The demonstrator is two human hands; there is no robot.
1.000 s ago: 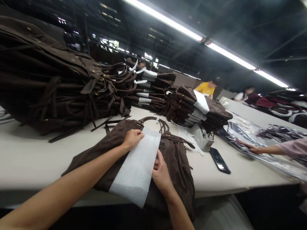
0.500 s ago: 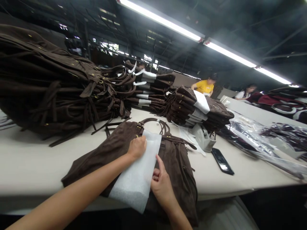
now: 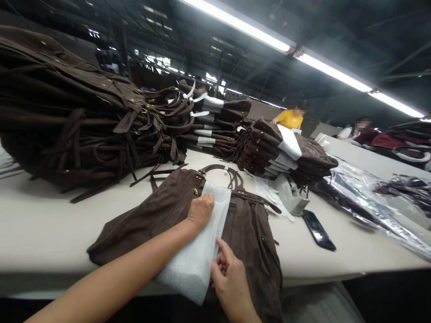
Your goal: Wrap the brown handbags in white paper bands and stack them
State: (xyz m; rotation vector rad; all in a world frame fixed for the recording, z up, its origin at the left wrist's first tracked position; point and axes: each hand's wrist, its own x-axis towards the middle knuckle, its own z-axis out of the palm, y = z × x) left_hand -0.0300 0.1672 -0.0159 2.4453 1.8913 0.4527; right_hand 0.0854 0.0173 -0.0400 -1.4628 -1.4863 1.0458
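A dark brown bag lies on the pale table with its handles pointing away from me. Down its middle runs a strip of white wrapping sheet, whose near end hangs toward the table's front edge. My left hand is closed on the upper part of the sheet, fingers curled. Lower down, my right hand is at the sheet's right edge, thumb and forefinger on it and the other fingers curled in. Brass fittings of the bag show just left of the sheet.
Tall stacks of brown bags fill the left and back, with another pile behind the bag. To the right are a grey tape dispenser, a black phone and clear plastic bags. A person in yellow is farther back.
My right hand has slid a little down along the sheet's edge. My left hand remains on the upper sheet, slightly lower. The whole view has shifted slightly.
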